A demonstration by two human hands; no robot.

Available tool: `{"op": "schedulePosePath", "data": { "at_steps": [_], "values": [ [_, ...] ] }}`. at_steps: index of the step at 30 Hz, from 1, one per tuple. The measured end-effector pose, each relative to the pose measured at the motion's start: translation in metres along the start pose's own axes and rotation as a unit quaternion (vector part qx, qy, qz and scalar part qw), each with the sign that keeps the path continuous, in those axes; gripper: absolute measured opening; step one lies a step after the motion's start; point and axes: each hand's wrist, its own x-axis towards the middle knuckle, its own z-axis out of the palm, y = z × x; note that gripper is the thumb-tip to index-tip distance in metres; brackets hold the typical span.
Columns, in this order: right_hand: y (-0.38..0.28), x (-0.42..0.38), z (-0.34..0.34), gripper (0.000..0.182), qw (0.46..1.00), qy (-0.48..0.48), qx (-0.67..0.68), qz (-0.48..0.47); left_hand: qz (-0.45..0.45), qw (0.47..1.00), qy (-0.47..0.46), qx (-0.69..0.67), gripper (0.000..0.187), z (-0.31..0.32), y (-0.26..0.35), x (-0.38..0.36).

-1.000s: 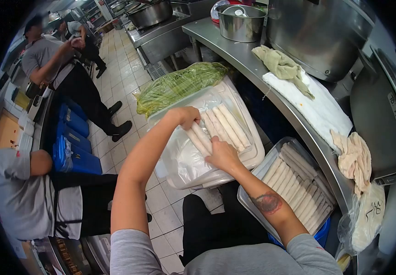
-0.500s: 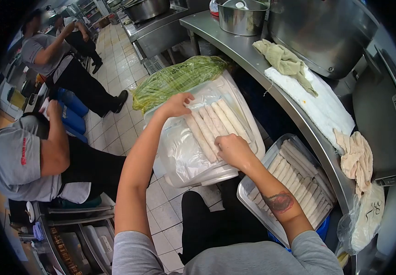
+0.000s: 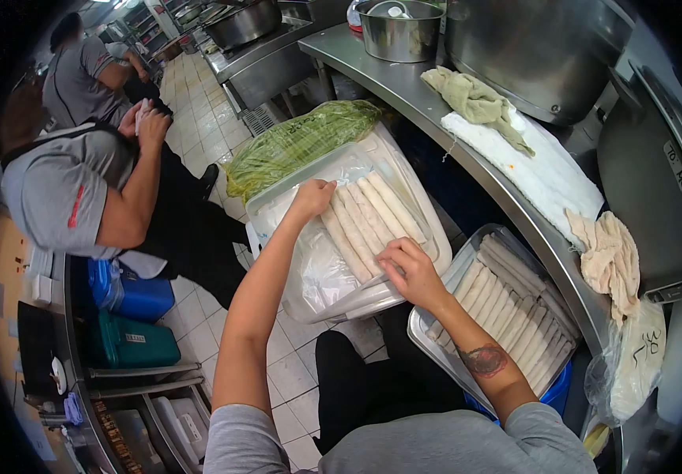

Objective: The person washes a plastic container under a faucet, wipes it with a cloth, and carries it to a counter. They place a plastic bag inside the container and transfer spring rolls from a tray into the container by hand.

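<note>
Long pale rolls (image 3: 366, 217), like uncooked dough rolls, lie side by side on clear plastic sheeting (image 3: 309, 265) in a translucent plastic tub (image 3: 268, 212). My left hand (image 3: 314, 197) is at the far end of the leftmost rolls, fingertips closed together on one roll end. My right hand (image 3: 412, 272) is over the near ends, its fingers bent and apart, with no roll visibly gripped. A second tub (image 3: 422, 328) at my right holds several more pale rolls (image 3: 507, 316) in rows.
A yellow-green plastic bag (image 3: 301, 146) lies behind the tub. On the right, a steel counter (image 3: 404, 103) carries a steel pot (image 3: 400, 35), a large stockpot (image 3: 531, 55) and cloths (image 3: 523, 154). Co-workers (image 3: 80, 189) stand at left, near blue (image 3: 128, 288) and green bins (image 3: 139, 340).
My left hand has moved slightly right and down onto the roll ends, its fingers closing. My right hand has drawn back toward me and loosened. The nearest co-worker has straightened up.
</note>
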Motion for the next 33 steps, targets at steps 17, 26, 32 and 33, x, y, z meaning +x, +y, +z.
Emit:
{"op": "schedulePosePath", "data": {
  "at_steps": [17, 26, 32, 33],
  "values": [
    [0.01, -0.046, 0.002, 0.016, 0.978, 0.04, -0.179, -0.099, 0.002, 0.995, 0.048, -0.086, 0.057, 0.042, 0.004, -0.016],
    [-0.011, -0.088, -0.022, 0.023, 0.996, 0.056, 0.024, -0.071, 0.27, 0.941, 0.188, 0.084, 0.045, 0.072, 0.065, -0.116],
    [0.039, -0.165, -0.157, 0.027, 0.952, 0.148, -0.17, 0.209, 0.356, 0.932, -0.001, -0.066, 0.024, 0.148, 0.137, -0.257],
    [0.04, -0.178, -0.181, 0.037, 0.855, 0.092, -0.152, 0.487, 0.365, 0.925, -0.065, -0.084, 0.024, 0.167, 0.138, -0.269]
  ]
}}
